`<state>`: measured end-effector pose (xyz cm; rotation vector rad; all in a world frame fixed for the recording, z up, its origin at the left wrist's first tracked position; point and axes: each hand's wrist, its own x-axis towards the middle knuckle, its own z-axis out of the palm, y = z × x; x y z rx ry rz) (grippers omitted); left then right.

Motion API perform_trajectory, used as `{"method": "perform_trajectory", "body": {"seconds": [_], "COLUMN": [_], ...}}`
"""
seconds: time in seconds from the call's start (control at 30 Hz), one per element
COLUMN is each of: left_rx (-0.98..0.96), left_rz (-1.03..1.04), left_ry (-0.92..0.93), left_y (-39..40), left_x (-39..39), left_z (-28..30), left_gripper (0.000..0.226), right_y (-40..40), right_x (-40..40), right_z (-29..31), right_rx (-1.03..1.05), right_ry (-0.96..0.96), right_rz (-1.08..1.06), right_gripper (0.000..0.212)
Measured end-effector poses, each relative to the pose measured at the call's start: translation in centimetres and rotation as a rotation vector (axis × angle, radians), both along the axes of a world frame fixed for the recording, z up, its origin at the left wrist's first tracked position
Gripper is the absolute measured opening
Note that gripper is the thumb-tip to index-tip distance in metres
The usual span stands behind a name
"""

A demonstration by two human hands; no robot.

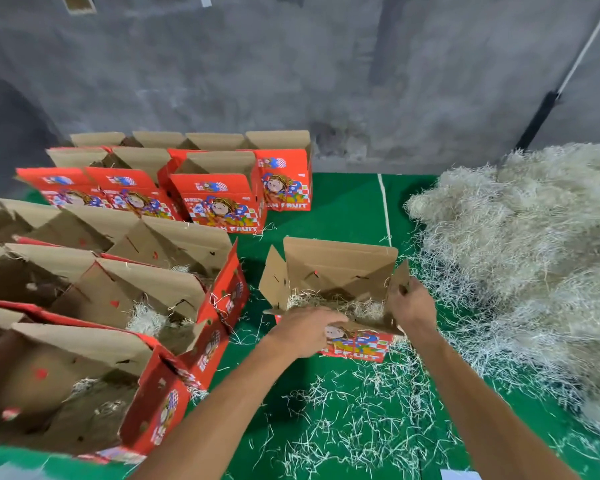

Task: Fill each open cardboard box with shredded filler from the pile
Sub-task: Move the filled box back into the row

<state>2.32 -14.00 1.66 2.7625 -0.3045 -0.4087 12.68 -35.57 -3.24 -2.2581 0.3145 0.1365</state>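
On the green mat, centre: your box (336, 299) sits apart from the rows, flaps up, a thin layer of filler (333, 301) inside.
Left hand (307, 329): lies over the near flap, fingers fairly straight and pointing right; can't tell if it pinches the edge.
Right hand (411, 303): fingers curled on the right side flap, holding it out.
Pile (520, 244): to your right, well apart from the box, loose strands spread across the mat (347, 202) between.
Risk, flap: let go and it probably folds inward, blocking the next handful.
Risk, box: light and barely filled, so a hard press on the near flap could tip or slide it.
Risk, spill: carrying from the pile likely sheds more strands.
Rows (118, 289): left boxes show only small tufts; don't count them as full.
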Motion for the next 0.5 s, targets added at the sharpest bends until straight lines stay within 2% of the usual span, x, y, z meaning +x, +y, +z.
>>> {"method": "perform_trajectory", "body": {"seconds": [0.17, 0.37, 0.5], "left_rx": [0.11, 0.124, 0.131], "left_rz": [0.033, 0.09, 0.061], "left_ry": [-0.169, -0.338, -0.361], "left_y": [-0.4, 0.3, 0.9], "left_x": [1.8, 4.3, 7.2], "left_z": [0.3, -0.3, -0.1], "left_gripper": [0.058, 0.053, 0.042], "right_y": [-0.7, -0.4, 1.1], "right_x": [-0.7, -1.3, -1.1], "right_z": [-0.2, -0.9, -0.7], "right_rx": [0.041, 0.172, 0.164], "right_ry": [-0.093, -0.06, -0.118], "right_rz": [-0.058, -0.12, -0.179], "right_gripper": [0.026, 0.025, 0.016]}}
